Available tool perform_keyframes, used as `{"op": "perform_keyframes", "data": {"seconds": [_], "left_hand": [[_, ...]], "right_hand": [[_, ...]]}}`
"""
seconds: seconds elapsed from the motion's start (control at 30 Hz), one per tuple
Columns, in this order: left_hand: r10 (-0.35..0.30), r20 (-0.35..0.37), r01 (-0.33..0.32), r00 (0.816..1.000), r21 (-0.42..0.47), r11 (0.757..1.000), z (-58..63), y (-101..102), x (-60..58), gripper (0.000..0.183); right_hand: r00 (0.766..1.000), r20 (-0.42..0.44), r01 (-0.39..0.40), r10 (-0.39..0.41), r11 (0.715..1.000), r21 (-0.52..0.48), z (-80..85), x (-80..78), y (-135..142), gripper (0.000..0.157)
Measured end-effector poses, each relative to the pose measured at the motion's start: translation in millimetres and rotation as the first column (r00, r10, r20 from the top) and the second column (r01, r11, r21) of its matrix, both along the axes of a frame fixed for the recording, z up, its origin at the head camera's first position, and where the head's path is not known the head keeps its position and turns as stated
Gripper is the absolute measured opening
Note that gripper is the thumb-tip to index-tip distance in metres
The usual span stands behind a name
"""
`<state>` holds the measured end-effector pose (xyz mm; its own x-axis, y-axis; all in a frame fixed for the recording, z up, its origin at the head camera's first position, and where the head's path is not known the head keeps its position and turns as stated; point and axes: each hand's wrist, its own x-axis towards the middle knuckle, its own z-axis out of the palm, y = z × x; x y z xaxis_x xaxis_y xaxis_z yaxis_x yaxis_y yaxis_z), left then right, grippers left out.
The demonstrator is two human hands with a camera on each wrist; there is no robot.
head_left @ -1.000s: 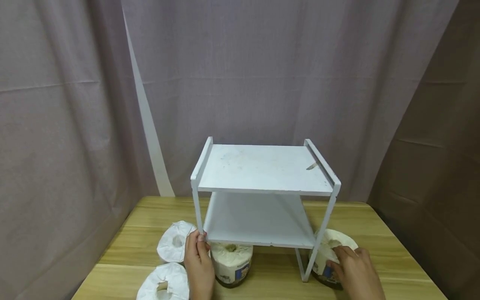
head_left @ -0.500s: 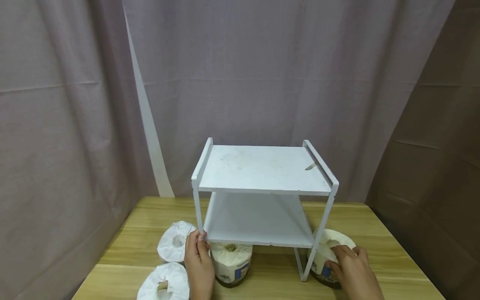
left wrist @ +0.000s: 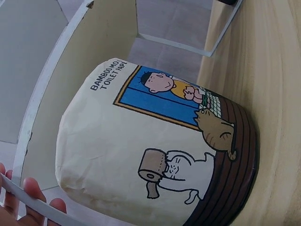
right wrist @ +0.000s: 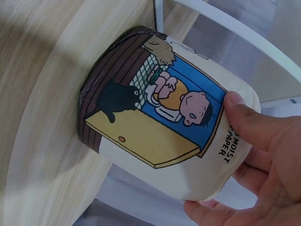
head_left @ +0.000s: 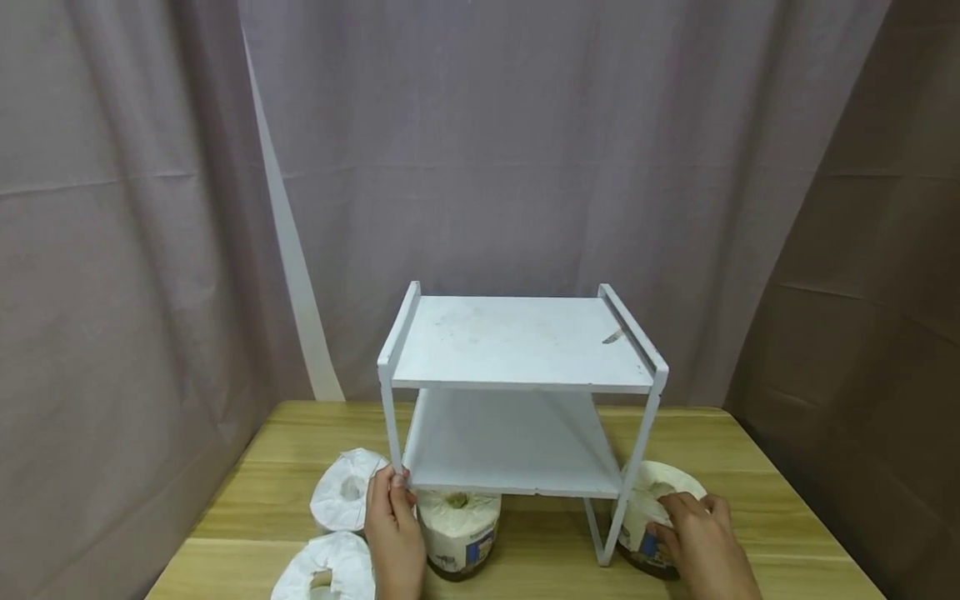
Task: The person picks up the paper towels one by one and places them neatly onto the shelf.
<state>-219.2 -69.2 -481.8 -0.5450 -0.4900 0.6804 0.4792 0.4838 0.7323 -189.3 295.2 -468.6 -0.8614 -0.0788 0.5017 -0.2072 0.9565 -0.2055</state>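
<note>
A white two-tier rack (head_left: 517,342) stands on the wooden table. My left hand (head_left: 394,533) grips its front left leg, and in the left wrist view the fingers (left wrist: 34,188) curl round that thin leg. Under the lower shelf, close to that hand, sits a cream toilet paper roll (head_left: 459,529) with cartoon print. Just outside the rack's right leg stands a matching toilet paper roll (head_left: 647,533). My right hand (head_left: 705,537) holds this one by its top; the right wrist view shows the thumb (right wrist: 242,110) pressed on the printed side and fingers at the top edge.
Two white-wrapped rolls, a rear one (head_left: 348,487) and a front one (head_left: 330,567), lie left of my left hand. Grey curtains (head_left: 510,150) hang behind the table (head_left: 247,500). The rack's right leg (head_left: 633,475) rises beside the right roll.
The head view has shifted slightly, so everything appears a little lower and further left. Both hands keep their holds, and the rack and rolls show no clear movement of their own.
</note>
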Motion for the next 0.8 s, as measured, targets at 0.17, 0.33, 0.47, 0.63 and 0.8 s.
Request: {"op": "perform_keyframes", "data": {"seconds": [0.17, 0.33, 0.47, 0.63, 0.8], "left_hand": [[-0.012, -0.020, 0.012, 1.000, -0.001, 1.000, -0.2, 0.2, -0.1, 0.017], [-0.014, -0.013, 0.014, 1.000, 0.007, 1.000, 0.6, 0.9, -0.3, 0.017], [-0.010, -0.004, 0.010, 1.000, 0.003, 1.000, 0.0, 2.3, -1.0, 0.016], [0.004, -0.020, -0.005, 1.000, -0.008, 1.000, -1.8, 3.2, -2.5, 0.016], [0.015, -0.024, -0.015, 1.000, -0.003, 1.000, -2.0, 2.1, -2.6, 0.016]], "right_hand": [[0.995, 0.089, 0.041, -0.038, 0.999, -0.025, 4.0, 1.6, 0.1, 0.030], [0.989, 0.131, 0.072, -0.067, 0.997, -0.034, 5.9, 2.0, 0.3, 0.031], [0.989, 0.127, 0.079, -0.075, 0.997, -0.023, 5.0, 4.2, 4.0, 0.034], [0.988, 0.134, 0.070, -0.071, 0.997, 0.007, 3.2, 7.9, 9.8, 0.035], [0.984, 0.163, 0.073, -0.075, 0.997, 0.021, 5.0, 9.1, 12.5, 0.038]]}}
